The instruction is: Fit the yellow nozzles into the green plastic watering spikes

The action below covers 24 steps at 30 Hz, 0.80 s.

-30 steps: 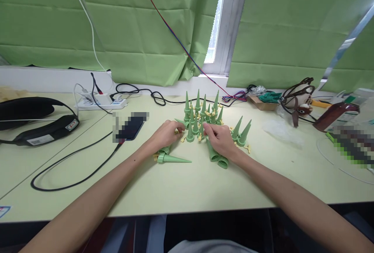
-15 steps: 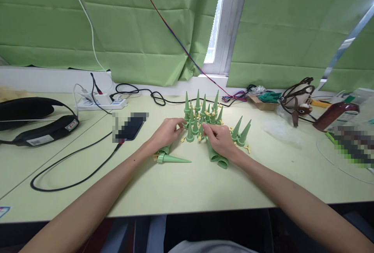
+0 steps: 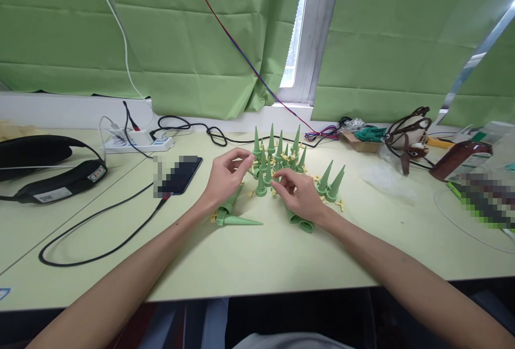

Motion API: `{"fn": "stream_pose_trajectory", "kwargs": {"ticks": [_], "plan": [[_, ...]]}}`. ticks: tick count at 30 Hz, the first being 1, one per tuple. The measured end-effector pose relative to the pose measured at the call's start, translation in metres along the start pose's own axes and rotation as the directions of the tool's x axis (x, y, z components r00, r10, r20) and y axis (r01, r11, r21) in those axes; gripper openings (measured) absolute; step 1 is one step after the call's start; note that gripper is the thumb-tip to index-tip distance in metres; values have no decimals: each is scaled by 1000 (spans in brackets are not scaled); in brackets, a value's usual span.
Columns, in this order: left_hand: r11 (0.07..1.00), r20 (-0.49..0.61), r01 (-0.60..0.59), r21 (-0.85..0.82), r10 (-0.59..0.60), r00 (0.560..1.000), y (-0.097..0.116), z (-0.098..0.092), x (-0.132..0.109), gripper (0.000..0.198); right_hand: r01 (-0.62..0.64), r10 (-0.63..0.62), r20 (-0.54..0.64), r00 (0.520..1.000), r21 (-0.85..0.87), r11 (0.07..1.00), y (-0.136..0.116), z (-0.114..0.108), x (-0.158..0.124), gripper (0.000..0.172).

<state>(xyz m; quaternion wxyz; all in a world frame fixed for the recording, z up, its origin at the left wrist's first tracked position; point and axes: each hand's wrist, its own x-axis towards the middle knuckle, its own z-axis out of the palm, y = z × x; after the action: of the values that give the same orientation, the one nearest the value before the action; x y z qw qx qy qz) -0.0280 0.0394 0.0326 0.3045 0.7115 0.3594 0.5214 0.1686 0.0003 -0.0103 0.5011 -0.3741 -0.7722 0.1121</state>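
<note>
Green plant watering spikes [image 3: 261,182] with small yellow valves stand in a cluster, points up. My left hand [image 3: 227,177] hovers at the cluster's left side, its fingers loosely bent and nothing visible in them. At the front right of the cluster is my right hand [image 3: 300,193], thumb and forefinger apart, also with nothing visible in it. Beneath the left hand, one green spike [image 3: 241,220] lies on its side, touching another green piece [image 3: 226,208]. Green pieces with open round ends [image 3: 306,226] lie under my right hand, partly hidden. Two upright spikes [image 3: 333,190] stand to its right.
A phone [image 3: 183,176] with a black cable lies left on the table [image 3: 257,268]. Further left are a black headset-like device [image 3: 60,182] and a power strip [image 3: 139,144]. Clear plastic [image 3: 388,180], a cardboard box [image 3: 362,144] and a dark red bottle [image 3: 462,160] are right.
My left hand has drawn back slightly up and left from the spikes. My right hand's thumb and forefinger have parted from a closed grip. The spikes look unmoved.
</note>
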Motion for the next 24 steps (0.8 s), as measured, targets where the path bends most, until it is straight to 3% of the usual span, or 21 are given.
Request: {"fn": "stream_pose_trajectory", "kwargs": {"ticks": [6, 13, 24], "plan": [[995, 168, 44, -91, -28, 985, 6, 10, -9, 25, 42, -45, 47, 998, 72, 997, -2, 1, -3, 32], [980, 337, 132, -146, -76, 938, 10, 12, -15, 25, 125, -126, 25, 992, 27, 992, -3, 1, -4, 30], [983, 419, 128, -134, -60, 906, 10, 14, -18, 30, 163, -163, 7, 987, 6, 987, -2, 1, -2, 18]]}}
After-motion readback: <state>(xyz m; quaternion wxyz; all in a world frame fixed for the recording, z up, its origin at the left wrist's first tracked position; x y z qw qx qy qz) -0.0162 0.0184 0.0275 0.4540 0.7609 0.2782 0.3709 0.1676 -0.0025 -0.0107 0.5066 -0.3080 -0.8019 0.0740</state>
